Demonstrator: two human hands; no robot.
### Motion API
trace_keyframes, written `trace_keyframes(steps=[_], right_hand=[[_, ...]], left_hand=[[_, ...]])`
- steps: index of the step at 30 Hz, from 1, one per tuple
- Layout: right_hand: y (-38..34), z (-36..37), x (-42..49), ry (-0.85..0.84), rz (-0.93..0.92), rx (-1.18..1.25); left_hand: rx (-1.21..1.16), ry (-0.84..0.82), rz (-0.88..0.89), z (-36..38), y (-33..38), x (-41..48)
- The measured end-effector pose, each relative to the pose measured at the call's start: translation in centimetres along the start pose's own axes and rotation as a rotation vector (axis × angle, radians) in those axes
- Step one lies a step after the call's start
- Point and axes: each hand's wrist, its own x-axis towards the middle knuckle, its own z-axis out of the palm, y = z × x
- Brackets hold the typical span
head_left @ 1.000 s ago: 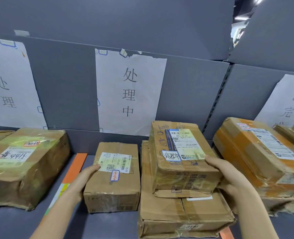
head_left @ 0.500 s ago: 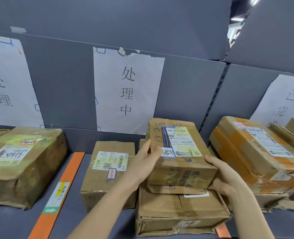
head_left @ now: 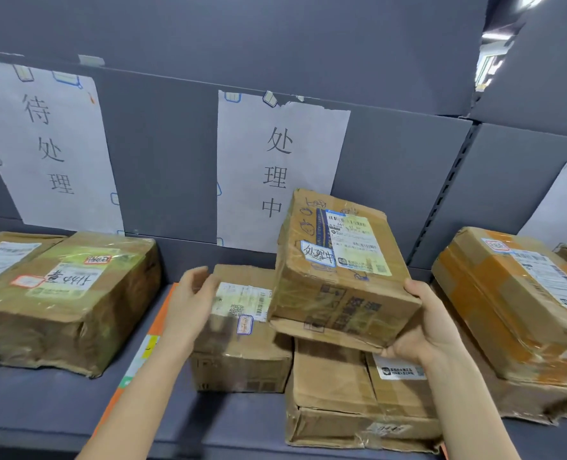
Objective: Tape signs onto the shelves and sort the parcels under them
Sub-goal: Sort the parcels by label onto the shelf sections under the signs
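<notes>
Now we're tipping the parcel (head_left: 338,260) up off the stack (head_left: 342,386), right hand (head_left: 431,330) gripping its corner; left hand (head_left: 192,300) is letting go, hanging relaxed, fingers apart, nearby.

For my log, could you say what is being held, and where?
The right hand grips the tilted parcel by its near right corner; the blurred left hand holds nothing.
</notes>
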Motion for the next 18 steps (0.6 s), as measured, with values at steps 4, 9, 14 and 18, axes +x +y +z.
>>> trace_keyframes(steps=[4,9,14,18], right_hand=[[1.1,0.5,0.3,0.001,0.039,-0.040],[2.3,1.5,0.2,0.030,0.053,-0.130],[3.1,2.2,0.5,0.038,0.085,-0.188],[3.2,2.5,0.6,0.049,0.104,-0.143]], left_hand=[[0.057,-0.133,-0.407,-1.0,-4.1,0.4],[-0.228,-0.235,-0.627,-0.7,-4.9,-0.1],[-0.320,-0.286,-0.693,-0.6,-4.6,-0.1],[-0.310,-0.302,-0.688,-0.9,-4.4,0.0]])
